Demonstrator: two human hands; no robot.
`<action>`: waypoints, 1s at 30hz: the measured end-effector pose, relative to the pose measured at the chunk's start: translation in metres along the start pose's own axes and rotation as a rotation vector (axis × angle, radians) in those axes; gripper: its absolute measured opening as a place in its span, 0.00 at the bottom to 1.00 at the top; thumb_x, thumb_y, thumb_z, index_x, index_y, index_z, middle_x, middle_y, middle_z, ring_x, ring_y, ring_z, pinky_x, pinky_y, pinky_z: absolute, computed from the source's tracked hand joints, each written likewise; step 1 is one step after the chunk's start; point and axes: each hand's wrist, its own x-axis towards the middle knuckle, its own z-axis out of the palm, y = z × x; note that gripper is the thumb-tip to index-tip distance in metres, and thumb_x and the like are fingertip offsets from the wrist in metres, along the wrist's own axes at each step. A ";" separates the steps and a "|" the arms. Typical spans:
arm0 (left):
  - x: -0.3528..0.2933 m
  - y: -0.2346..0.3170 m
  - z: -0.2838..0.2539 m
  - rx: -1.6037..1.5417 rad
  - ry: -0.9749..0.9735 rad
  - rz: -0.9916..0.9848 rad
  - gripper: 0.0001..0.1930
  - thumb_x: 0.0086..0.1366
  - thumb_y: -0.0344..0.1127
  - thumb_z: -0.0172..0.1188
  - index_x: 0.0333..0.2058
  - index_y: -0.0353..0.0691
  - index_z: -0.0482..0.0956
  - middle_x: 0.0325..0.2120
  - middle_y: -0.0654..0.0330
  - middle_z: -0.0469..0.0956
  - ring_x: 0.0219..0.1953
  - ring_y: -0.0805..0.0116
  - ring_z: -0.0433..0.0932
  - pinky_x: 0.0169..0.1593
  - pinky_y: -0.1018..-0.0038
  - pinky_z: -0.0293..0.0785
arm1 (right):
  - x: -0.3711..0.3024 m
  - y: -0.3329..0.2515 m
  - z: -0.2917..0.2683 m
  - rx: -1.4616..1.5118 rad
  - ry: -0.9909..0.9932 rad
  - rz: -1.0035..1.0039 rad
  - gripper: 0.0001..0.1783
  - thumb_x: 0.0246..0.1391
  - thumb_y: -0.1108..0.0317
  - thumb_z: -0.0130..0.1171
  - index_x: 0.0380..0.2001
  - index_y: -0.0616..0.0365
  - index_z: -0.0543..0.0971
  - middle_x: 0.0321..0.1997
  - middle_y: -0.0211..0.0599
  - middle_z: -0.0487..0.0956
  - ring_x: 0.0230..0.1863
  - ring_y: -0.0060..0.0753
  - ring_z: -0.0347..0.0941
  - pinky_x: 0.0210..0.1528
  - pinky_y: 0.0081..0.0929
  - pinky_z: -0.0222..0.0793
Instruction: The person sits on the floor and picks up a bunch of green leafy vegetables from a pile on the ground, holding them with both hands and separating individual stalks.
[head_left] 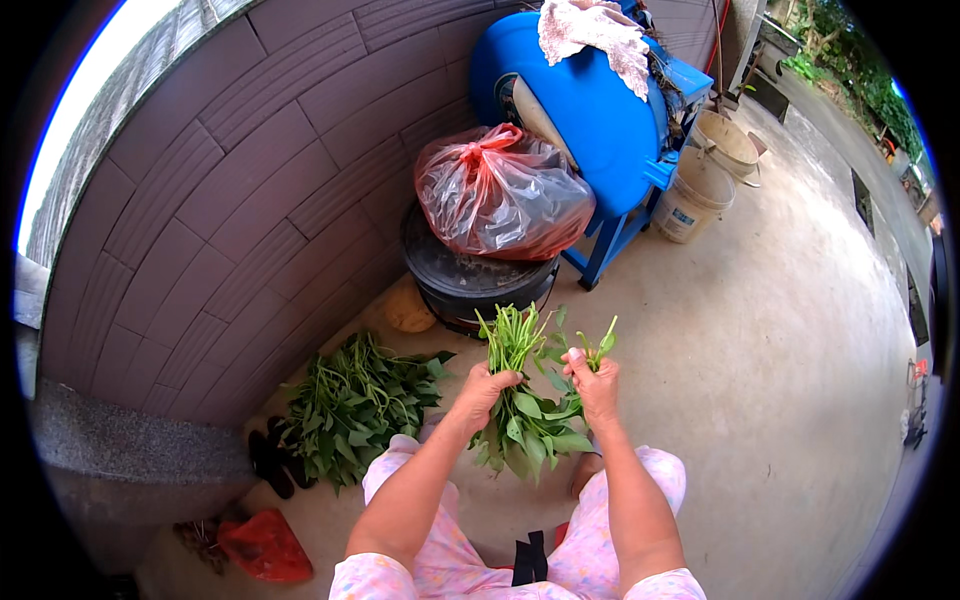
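Observation:
My left hand [487, 388] is closed around a thick bunch of leafy green stems [527, 412]. The cut stem ends point up and away from me, while the leaves hang down between my knees. A short way to the right, my right hand [592, 378] pinches a few loose leafy stems [606, 343] between thumb and fingers. Their tips stick up above the hand, and some leaves show beneath it, close to the bunch. On the ground to my left lies a large pile of the same leafy greens [355, 408].
A black lidded bucket [470, 285] stands ahead, bearing a tied red translucent bag [505, 195]. Behind it is a blue machine [600, 130] on a frame, with a cloth [597, 40] on top. Pale buckets [690, 197] stand right of it. Dark shoes [275, 462] and a red bag [265, 545] lie left.

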 end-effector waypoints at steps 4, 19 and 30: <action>0.001 -0.004 0.007 -0.054 0.005 -0.004 0.12 0.47 0.27 0.54 0.33 0.32 0.71 0.26 0.58 0.74 0.28 0.71 0.73 0.34 0.76 0.70 | -0.006 0.006 0.011 -0.056 -0.114 -0.093 0.11 0.49 0.64 0.55 0.24 0.61 0.77 0.15 0.22 0.68 0.15 0.11 0.56 0.17 0.11 0.51; -0.003 -0.011 0.017 -0.001 -0.296 -0.059 0.28 0.39 0.22 0.46 0.45 0.33 0.63 0.36 0.61 0.67 0.36 0.72 0.68 0.40 0.78 0.66 | -0.004 0.018 0.018 -0.130 -0.124 -0.097 0.12 0.39 0.68 0.65 0.25 0.61 0.74 0.23 0.23 0.72 0.22 0.13 0.62 0.25 0.13 0.60; -0.007 -0.008 0.019 -0.095 -0.297 0.027 0.27 0.40 0.27 0.47 0.46 0.33 0.63 0.36 0.61 0.68 0.39 0.71 0.66 0.45 0.78 0.61 | -0.009 -0.006 0.023 0.189 -0.147 0.169 0.05 0.39 0.75 0.56 0.24 0.60 0.76 0.20 0.21 0.71 0.22 0.13 0.63 0.24 0.13 0.59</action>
